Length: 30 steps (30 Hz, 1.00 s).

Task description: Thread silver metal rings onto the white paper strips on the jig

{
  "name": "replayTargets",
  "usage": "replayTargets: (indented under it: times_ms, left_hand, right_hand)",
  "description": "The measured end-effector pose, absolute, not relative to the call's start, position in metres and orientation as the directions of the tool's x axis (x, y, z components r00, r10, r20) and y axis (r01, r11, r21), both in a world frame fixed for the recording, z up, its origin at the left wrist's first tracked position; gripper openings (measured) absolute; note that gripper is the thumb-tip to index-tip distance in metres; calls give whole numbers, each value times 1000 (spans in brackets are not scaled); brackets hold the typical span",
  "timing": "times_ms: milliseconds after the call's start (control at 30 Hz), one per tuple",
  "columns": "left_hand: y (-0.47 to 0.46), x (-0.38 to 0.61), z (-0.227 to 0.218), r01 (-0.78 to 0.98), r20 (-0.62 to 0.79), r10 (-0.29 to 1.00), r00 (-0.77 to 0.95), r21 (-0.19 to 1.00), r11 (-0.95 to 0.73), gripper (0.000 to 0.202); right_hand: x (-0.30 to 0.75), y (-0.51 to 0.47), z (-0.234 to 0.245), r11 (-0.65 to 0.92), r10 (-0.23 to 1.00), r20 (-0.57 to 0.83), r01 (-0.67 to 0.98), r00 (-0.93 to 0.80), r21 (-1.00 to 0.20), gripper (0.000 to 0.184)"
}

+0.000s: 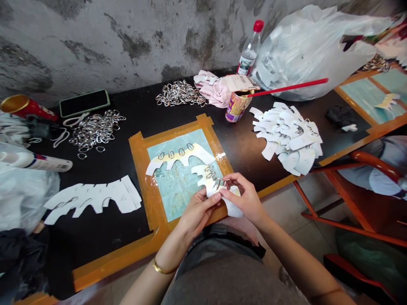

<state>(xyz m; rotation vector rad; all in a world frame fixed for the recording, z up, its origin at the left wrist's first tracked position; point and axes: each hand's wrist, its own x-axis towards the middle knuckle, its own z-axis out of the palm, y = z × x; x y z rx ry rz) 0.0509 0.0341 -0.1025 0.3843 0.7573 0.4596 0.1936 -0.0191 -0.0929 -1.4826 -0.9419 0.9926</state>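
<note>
My left hand (202,206) pinches the lower edge of a white cut-out strip (203,174) with a yellowish glued band and several metal rings (210,171) along it. On the strip's right end, the fingers of my right hand (241,195) are closed, by a metal ring near the fold. Just beyond my hands, a second white strip (181,157) with several rings lies on the blue-green sheet (173,203), which brown tape (143,178) borders. What lies under my fingertips is partly hidden.
Ring piles (95,129) (180,93) lie at the left and back. Finished-looking strips (95,195) are stacked left, and a heap of white pieces (286,131) sits right. A paper cup (237,106) with a red stick (289,87), a bottle (249,51), a plastic bag (295,55) and a phone (84,103) stand around.
</note>
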Motion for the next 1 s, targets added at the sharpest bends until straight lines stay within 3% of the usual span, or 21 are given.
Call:
replayTargets:
  times_ms: [200,367,500,567,633,733,833,1000]
  left_hand:
    - [28,59,-105,-380,-578,479,661,293,878,22]
    - [23,65,-106,-452,-585,517,624,269,850,25]
    - [23,67,-106,-474,-599,562,571,318,821,25]
    - [23,68,-105,-476,-608,586,536,356,804,25]
    - [23,69,-106,-475,-606,606,516,386,791,25]
    - [22,71,-108,-472,-588,624,514,414,779,23]
    - [21,72,-111,-459,-579,644,500,454,764,23]
    - [21,69,-116,-387,-567,684,459,565,729,24]
  right_hand:
    - [188,-22,-96,-170,914,-157,1,375,-986,18]
    - [192,-20,-102,-177,916,-178,-36,358,-983,21]
    - [206,-17,-101,-128,968,-128,-15,217,-992,29]
    - [212,-15,-95,-39,975,-24,63,221,-997,32]
    - [214,-12,-87,51,958,119,251,263,-967,19]
    - [209,-9,-79,163,936,308,565,171,-809,10]
    - [203,-8,-80,202,937,341,685,72,-700,18]
    - [205,-5,-85,173,961,276,694,38,-699,17]
